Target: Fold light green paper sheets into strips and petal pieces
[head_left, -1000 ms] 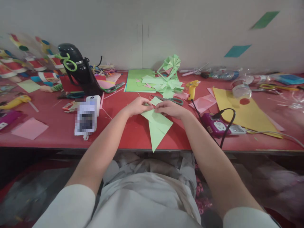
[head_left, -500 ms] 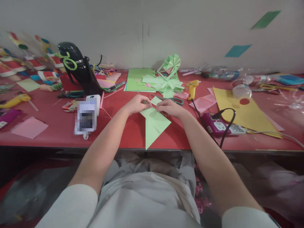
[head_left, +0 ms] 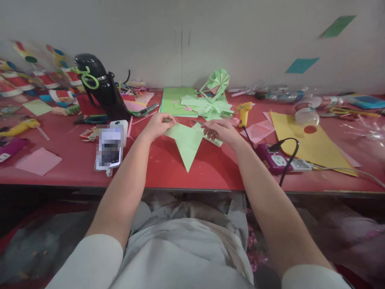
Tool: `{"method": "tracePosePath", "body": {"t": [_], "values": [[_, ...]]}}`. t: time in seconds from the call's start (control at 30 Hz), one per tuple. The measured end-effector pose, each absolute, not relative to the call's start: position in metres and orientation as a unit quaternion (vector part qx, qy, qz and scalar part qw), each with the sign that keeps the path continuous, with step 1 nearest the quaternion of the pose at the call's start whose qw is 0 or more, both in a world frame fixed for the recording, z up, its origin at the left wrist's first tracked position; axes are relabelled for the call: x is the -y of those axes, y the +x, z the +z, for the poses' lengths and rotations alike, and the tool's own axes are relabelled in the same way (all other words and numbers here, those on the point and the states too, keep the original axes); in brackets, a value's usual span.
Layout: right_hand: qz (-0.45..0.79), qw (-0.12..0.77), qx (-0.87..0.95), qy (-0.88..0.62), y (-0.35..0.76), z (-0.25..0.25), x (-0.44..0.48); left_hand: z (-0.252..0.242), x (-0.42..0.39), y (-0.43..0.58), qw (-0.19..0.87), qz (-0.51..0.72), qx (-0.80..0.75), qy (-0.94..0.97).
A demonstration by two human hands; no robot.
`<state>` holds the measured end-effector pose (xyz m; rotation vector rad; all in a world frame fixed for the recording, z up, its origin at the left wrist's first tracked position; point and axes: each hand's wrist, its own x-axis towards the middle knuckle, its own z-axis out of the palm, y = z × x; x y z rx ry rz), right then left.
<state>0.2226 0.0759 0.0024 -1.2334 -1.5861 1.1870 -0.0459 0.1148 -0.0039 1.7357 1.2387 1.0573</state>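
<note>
A folded sheet of light green paper hangs just over the red table, its point toward me. My left hand is closed, pinching the paper's upper left corner between thumb and fingers. At the other side, my right hand has its fingers curled at the right edge of the paper; the thumb is mostly hidden. Under the right fingers a green flap sticks out, and I cannot tell whether it belongs to the same sheet. Just behind are a green folded-paper model and green sheets.
A phone and black bottle stand to the left. On the right are a yellow glue gun, a purple power strip with cables, yellow paper and a plastic bottle. Pink paper lies far left.
My hands have moved apart, the left one outward to the left. The green paper has turned and spread, and its point has shifted up, away from the table's front edge.
</note>
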Motion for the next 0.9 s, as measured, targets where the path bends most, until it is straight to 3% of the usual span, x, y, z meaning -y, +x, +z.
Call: {"method": "tracePosePath", "body": {"t": [0.2, 0.53, 0.9], "values": [[0.433, 0.384, 0.683, -0.446, 0.208, -0.010, -0.074, -0.004, -0.105, -0.025, 0.351, 0.388, -0.450, 0.724], [0.275, 0.357, 0.780, -0.435, 0.187, -0.019, -0.071, -0.002, -0.097, -0.008, 0.263, 0.313, -0.409, 0.816], [0.226, 0.379, 0.796, -0.415, 0.190, -0.020, -0.071, -0.003, -0.102, -0.021, 0.306, 0.287, -0.452, 0.787]]}}
